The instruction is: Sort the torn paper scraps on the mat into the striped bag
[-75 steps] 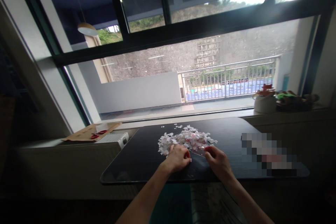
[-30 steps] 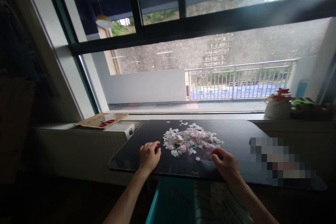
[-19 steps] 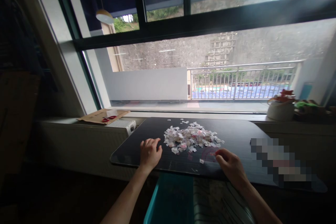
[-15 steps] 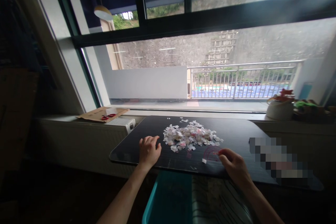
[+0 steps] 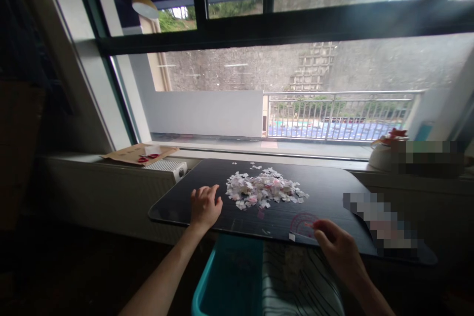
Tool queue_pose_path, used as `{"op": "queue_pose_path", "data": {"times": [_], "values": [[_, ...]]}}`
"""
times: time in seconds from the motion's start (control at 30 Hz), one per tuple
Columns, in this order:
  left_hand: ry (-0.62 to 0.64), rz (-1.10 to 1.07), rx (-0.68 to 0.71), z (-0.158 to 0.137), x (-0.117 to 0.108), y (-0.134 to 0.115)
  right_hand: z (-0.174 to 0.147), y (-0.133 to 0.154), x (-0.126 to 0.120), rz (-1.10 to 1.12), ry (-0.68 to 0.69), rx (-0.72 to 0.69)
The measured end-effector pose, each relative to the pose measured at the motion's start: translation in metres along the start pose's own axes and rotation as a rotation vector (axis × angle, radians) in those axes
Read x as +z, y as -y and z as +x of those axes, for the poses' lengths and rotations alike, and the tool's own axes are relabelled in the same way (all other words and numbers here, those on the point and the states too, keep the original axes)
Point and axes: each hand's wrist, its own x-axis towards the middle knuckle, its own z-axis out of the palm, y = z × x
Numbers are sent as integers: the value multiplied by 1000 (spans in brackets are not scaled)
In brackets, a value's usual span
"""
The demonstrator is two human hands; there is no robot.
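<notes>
A loose heap of small cut paper pieces (image 5: 264, 187), mostly white with some pink, lies on the dark table (image 5: 318, 177). Just left of the heap, my left hand (image 5: 205, 207) rests on the tabletop, fingers apart and slightly bent, holding nothing. My right hand (image 5: 338, 242) is closed on the right end of a clear protractor (image 5: 303, 225) with reddish markings, which lies close to the table's front edge. By the protractor's lower left corner sits one small white paper piece (image 5: 292, 237), right at that edge.
Below the front edge stands a teal plastic tub (image 5: 207, 276), beside striped fabric (image 5: 299, 281). Red-handled scissors (image 5: 148, 158) lie on brown paper (image 5: 124, 154) on the sill at left. A white pot (image 5: 381, 155) stands on the sill at right. A window frame rises behind the table.
My right hand has drawn the protractor and the single paper piece nearer to the front edge. The left hand keeps its place beside the heap; the whole view has shifted slightly.
</notes>
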Motion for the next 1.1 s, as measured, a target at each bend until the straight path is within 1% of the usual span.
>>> {"op": "queue_pose_path", "data": {"times": [0.2, 0.33, 0.43, 0.53, 0.6, 0.67, 0.73, 0.83, 0.93, 1.0, 1.1], "values": [[14, -19, 11, 1, -1, -1, -6, -11, -8, -35, 99, -8], [9, -29, 6, 1, -1, -2, -12, -14, -15, -39, 99, -41], [13, -29, 5, 0, -2, -2, -9, -11, -14, -31, 94, -50], [19, -31, 4, 0, -3, -3, 3, 1, -3, -19, 80, -66], [16, -31, -1, -1, -3, -3, 15, 11, 10, -18, 89, -113], [16, -30, -5, -1, -3, -3, 27, 20, 25, -47, 134, -162], [21, -30, -6, -1, -3, -4, 37, 27, 39, -112, 151, -196], [20, -33, -7, -1, -3, -4, 45, 32, 50, -197, 162, -235], [15, -31, -9, -1, -3, -4, 44, 32, 45, -254, 174, -252], [19, -31, -11, -1, -3, -4, 38, 30, 33, -284, 165, -238], [21, -37, -11, -1, -2, -4, 26, 24, 12, -287, 150, -177]]}}
